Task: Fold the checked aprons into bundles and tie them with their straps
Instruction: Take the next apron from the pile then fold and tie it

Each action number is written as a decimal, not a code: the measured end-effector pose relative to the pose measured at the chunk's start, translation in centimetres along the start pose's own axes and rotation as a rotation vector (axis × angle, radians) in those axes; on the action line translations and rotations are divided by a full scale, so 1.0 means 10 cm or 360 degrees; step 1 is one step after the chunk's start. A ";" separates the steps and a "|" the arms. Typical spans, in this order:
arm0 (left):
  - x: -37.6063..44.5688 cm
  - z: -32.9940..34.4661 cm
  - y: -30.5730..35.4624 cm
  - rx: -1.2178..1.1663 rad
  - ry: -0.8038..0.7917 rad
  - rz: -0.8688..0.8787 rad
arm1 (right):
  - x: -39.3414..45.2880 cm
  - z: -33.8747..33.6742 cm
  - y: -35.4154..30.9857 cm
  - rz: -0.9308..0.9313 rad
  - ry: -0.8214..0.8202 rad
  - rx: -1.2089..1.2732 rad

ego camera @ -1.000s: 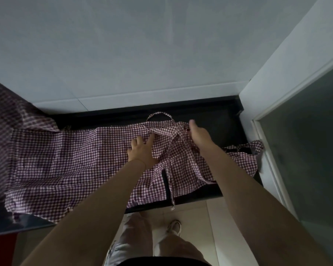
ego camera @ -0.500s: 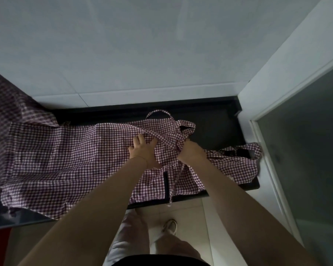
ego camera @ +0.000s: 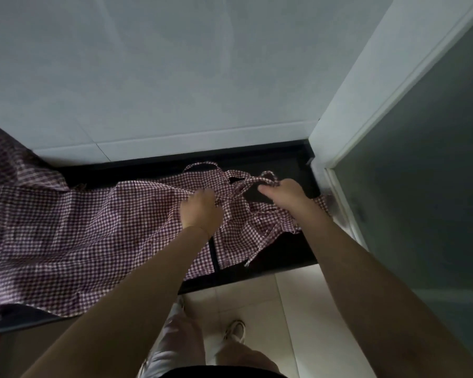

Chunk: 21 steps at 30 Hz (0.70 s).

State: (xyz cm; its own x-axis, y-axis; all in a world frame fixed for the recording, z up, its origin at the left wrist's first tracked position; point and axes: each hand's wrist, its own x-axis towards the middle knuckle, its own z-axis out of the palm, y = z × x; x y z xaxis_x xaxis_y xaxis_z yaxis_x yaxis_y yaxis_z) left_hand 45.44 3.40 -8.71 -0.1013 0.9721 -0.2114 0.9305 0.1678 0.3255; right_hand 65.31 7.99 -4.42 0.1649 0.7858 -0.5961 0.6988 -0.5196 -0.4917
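I see the checked apron [ego camera: 74,227] spread across the dark counter [ego camera: 284,257], its hem hanging over the front edge. My left hand [ego camera: 201,211] grips the cloth; my right hand [ego camera: 283,193] grips a strap [ego camera: 246,184].

One checked apron [ego camera: 74,236] spread on one dark counter [ego camera: 281,257]; two hands, left [ego camera: 201,211] and right [ego camera: 285,193]; one shoe [ego camera: 236,330] below.
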 end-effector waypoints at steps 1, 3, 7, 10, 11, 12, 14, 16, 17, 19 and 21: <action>-0.03 -0.06 0.15 -0.0249 0.0051 0.0063 | -0.04 0.04 -0.04 -0.0092 -0.0094 -0.0075; -0.03 -0.13 0.44 -0.0547 -0.0072 0.0260 | -0.14 0.11 -0.08 -0.0254 -0.0225 -0.0247; 0.11 -0.10 0.67 -0.0135 -0.0451 0.0389 | -0.23 0.13 0.05 -0.0395 -0.0158 -0.0554; 0.09 -0.06 0.56 -0.0176 -0.0415 0.0227 | -0.23 -0.02 0.38 -0.0314 0.0109 -0.0660; 0.08 -0.07 0.53 -0.0316 -0.0354 0.0114 | -0.23 -0.08 0.50 -0.0254 0.0268 -0.0704; 0.07 -0.09 0.49 -0.0411 -0.0279 -0.0018 | -0.22 -0.12 0.60 -0.0182 0.0431 -0.0713; 0.07 -0.19 0.49 -0.0480 -0.0134 -0.0206 | -0.24 -0.18 0.74 -0.0052 0.0709 -0.0624; 0.10 -0.28 0.49 -0.0566 -0.0028 -0.0348 | -0.26 -0.25 0.79 -0.0014 0.0946 -0.0617; 0.13 -0.34 0.50 -0.0594 0.0011 -0.0397 | -0.28 -0.29 0.81 -0.0021 0.1041 -0.0619; 0.19 -0.42 0.50 -0.0610 0.0092 -0.0440 | -0.28 -0.40 0.82 -0.0055 0.1087 -0.0552; 0.25 -0.51 0.55 -0.0620 0.0149 -0.0437 | -0.27 -0.54 0.79 -0.0081 0.0831 -0.0485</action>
State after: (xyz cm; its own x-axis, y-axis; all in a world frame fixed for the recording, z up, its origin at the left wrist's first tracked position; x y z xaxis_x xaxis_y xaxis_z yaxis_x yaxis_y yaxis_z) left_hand 48.50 7.54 -2.74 -0.3724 0.8909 -0.2601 0.6656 0.4517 0.5941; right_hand 74.15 3.54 -3.29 0.3918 0.9080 -0.1484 0.8700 -0.4181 -0.2613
